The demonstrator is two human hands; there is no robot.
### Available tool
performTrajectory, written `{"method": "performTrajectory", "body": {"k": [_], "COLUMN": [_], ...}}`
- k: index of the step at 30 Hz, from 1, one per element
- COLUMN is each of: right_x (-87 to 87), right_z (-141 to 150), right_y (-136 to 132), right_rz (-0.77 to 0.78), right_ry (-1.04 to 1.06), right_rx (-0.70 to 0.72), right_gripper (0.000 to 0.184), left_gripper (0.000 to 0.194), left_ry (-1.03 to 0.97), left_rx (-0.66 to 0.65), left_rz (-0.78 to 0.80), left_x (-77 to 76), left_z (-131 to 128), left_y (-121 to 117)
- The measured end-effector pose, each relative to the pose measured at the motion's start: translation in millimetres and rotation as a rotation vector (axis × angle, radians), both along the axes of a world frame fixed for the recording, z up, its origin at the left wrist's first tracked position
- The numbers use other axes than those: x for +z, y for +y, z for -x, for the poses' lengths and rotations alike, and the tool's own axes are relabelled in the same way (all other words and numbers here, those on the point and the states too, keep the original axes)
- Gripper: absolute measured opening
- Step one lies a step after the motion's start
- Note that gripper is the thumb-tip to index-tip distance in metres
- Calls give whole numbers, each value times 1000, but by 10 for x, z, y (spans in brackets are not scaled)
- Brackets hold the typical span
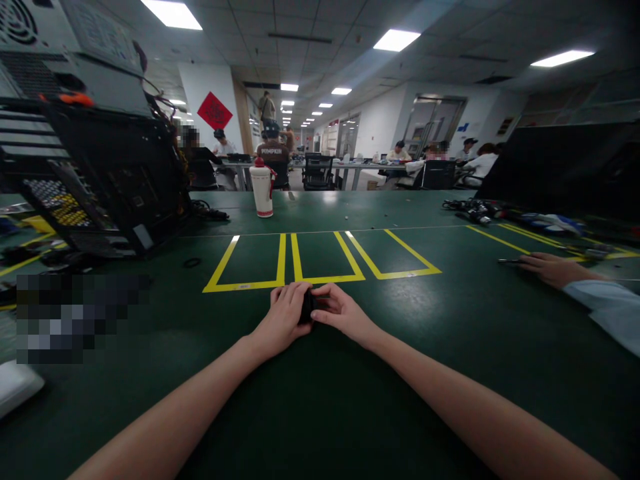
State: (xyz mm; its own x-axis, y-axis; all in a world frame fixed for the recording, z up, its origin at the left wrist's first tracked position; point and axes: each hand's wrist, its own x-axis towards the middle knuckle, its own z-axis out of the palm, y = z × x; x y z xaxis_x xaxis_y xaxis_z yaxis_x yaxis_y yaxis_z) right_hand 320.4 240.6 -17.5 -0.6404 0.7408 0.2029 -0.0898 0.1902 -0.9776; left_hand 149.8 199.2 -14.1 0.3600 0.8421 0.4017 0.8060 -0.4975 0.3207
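Between my two hands, low over the green table (320,400), is a small black object (308,308) whose kind I cannot make out. My left hand (286,315) wraps round it from the left, fingers over its top and thumb at its near side. From the right, my right hand (345,313) pinches its edge with the thumb and fingertips. Most of the object is covered by my fingers. Just beyond the hands, yellow tape (330,279) marks three open-backed frames on the tabletop.
An opened computer case (100,167) stands at the left, near a black ring (192,263). A white cup with a red lid (262,190) stands farther back. At right, another person's hand (555,267) rests by a thin dark tool, with cables (473,210) and a dark screen (565,167) behind.
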Motion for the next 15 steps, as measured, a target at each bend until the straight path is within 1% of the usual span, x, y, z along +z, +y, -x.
{"method": "performTrajectory", "body": {"k": [4,8,15], "right_x": [11,30,20], "right_z": [14,12,-17], "right_y": [-3,1,0], "right_rz": [4,-14,12], "right_ry": [3,-22,-21], "right_rx": [-10,-33,14], "right_gripper": [28,33,36], "left_gripper": [54,55,57], "left_ry": [3,3,-5], "left_rx": [2,10,-1], "left_rz": [-9,-14,17], "left_x": [-3,-4,21], "left_z": [-7,-11,-6], "left_y": [3,7,-8]}}
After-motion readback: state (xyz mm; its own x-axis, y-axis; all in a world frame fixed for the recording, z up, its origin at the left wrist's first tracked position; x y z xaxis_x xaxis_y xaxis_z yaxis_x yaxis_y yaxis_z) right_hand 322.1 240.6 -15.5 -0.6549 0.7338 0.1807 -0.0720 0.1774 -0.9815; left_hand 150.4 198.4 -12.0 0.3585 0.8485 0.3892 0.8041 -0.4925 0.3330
